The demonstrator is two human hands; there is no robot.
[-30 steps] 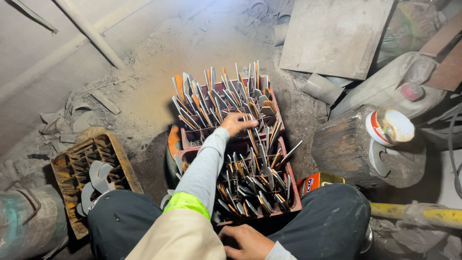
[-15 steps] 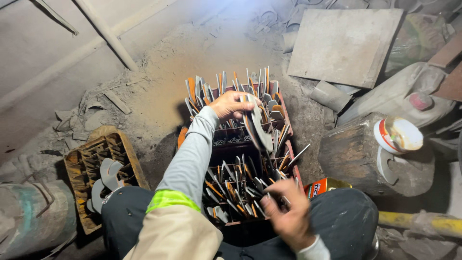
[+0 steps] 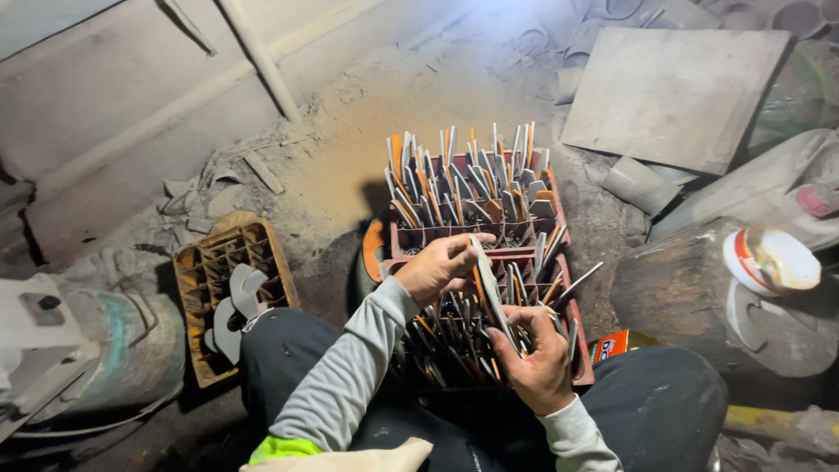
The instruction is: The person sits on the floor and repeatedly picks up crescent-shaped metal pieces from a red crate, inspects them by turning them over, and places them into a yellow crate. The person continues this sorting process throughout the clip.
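While we are looking down over our knees, our left hand (image 3: 447, 265) and right hand (image 3: 537, 357) are both gripping one long blade (image 3: 489, 293) between them. Our left fingers are pinching its upper end, with the thumb pressed against the flat, and our right fingers are curling closed around its lower end, so neither hand is spread. That blade is slanting from the left hand down to the right one, directly above the near crate (image 3: 581, 363), which is sitting under both hands and between our legs. Under our palms, this red crate is bristling with more blades standing on end, their orange handles poking up at mixed angles. Just beyond our left hand, the far crate (image 3: 479, 234) is touching the near one and holding a denser bunch of upright blades. Well out to the left of our left arm, a worn tray (image 3: 203, 273) is lying on the dirt with a few curved metal pieces in it. Off to the right of our right hand, a log (image 3: 677, 301) is standing with a white cup (image 3: 773, 260) resting on top.
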